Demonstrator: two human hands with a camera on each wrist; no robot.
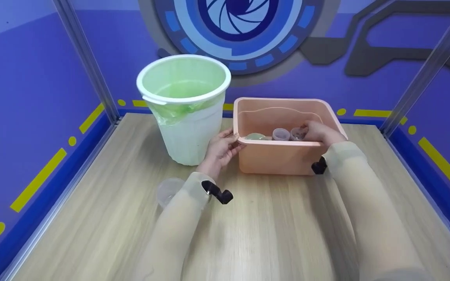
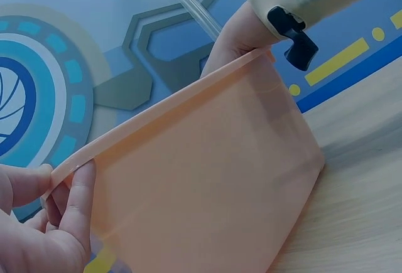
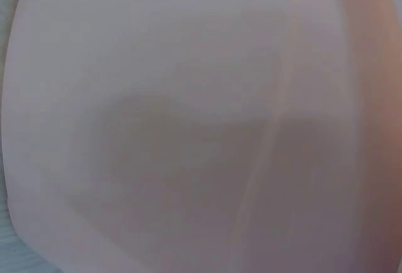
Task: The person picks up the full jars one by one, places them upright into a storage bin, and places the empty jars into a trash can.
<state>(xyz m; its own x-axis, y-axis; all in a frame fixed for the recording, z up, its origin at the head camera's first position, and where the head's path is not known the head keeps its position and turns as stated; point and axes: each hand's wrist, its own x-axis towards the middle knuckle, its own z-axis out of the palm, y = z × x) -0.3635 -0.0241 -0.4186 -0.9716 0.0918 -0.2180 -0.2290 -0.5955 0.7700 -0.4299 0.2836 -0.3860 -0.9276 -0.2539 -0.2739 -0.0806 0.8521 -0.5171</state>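
A peach-coloured plastic bin (image 1: 277,158) stands on the table. My left hand (image 1: 221,150) grips the rim at its front left corner, thumb on top and fingers beneath; the left wrist view shows this hand (image 2: 47,223) close up. Reaching over the bin's right side, my right hand (image 1: 318,132) pinches a small clear plastic cup (image 1: 297,134) inside. Beside that cup stands another translucent cup (image 1: 281,134), and a pale green item (image 1: 255,136) lies to its left. The front wall hides their lower parts. Only the blurred bin wall (image 3: 188,66) fills the right wrist view.
A tall white trash can (image 1: 188,132) with a green liner bag (image 1: 174,113) stands left of the bin. On the table (image 1: 256,234), a clear round plastic piece (image 1: 168,190) lies partly behind my left forearm. Blue-purple panels (image 1: 33,97) enclose the back and sides.
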